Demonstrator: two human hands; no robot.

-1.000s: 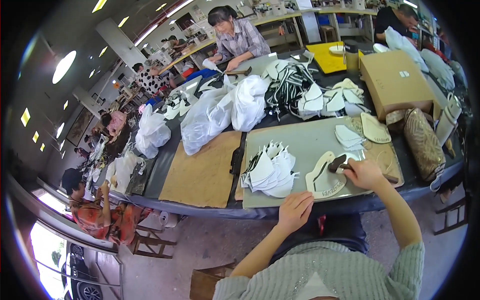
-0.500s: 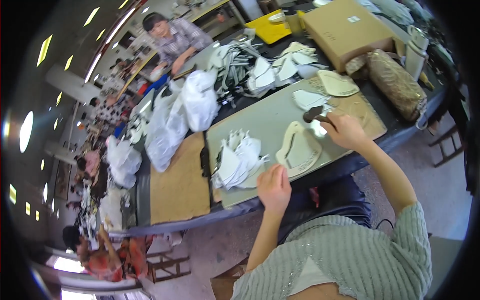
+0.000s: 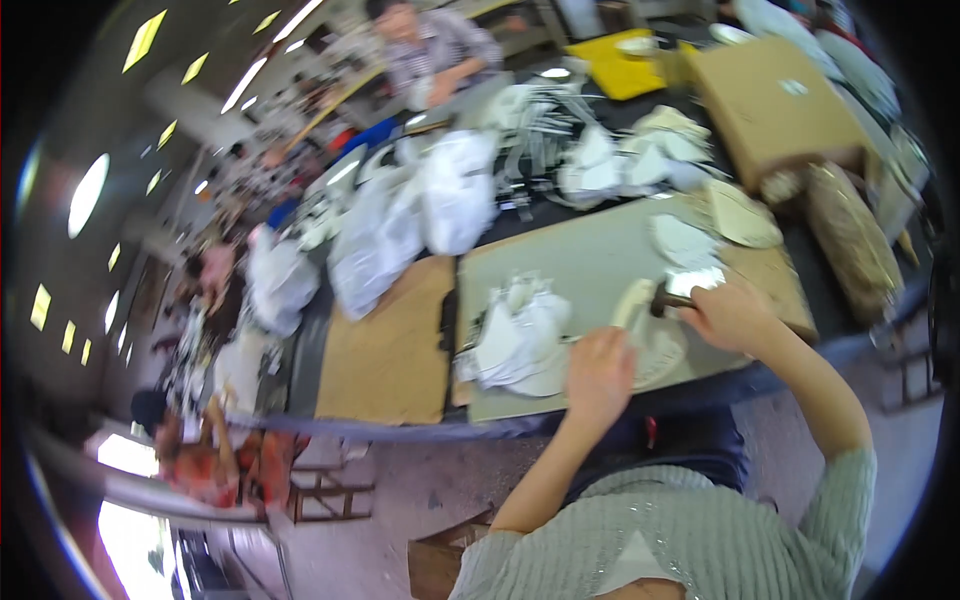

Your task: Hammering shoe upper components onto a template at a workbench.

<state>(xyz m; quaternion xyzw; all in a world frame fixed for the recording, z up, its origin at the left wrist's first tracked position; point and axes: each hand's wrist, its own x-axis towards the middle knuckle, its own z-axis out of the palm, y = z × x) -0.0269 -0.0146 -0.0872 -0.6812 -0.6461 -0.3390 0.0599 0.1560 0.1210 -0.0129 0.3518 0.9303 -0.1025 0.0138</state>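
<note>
I see the right hand (image 3: 735, 315) clenched around the handle of a small dark-headed hammer (image 3: 668, 299). The hammer head sits just above the upper end of a pale, curved insole-shaped piece (image 3: 650, 345) that lies flat on the grey cutting mat (image 3: 590, 250).

The left hand (image 3: 598, 375) rests palm-down on the near edge of the same pale piece, fingers folded over it and pressing it to the mat. I cannot tell whether it grips the piece or only presses on it.

The pale piece lies between the two hands, at the near right part of the mat, close to the table (image 3: 800, 355) edge in front of me.

Just to the left of the left hand I see a stack of white cut pieces (image 3: 520, 335), fanned out on the mat and touching its left margin. Further left lies a brown board (image 3: 395, 345), flat on the table beside the mat.

Beyond the right hand, two more white cut shapes (image 3: 685, 240) lie on the far right part of the mat. A cardboard box (image 3: 775, 105) stands behind them.

Several white plastic bags (image 3: 400, 225) stand in a row across the far side of the brown board. A person in a checked shirt (image 3: 440, 50) works at the far side of the table. The picture is motion-blurred.
</note>
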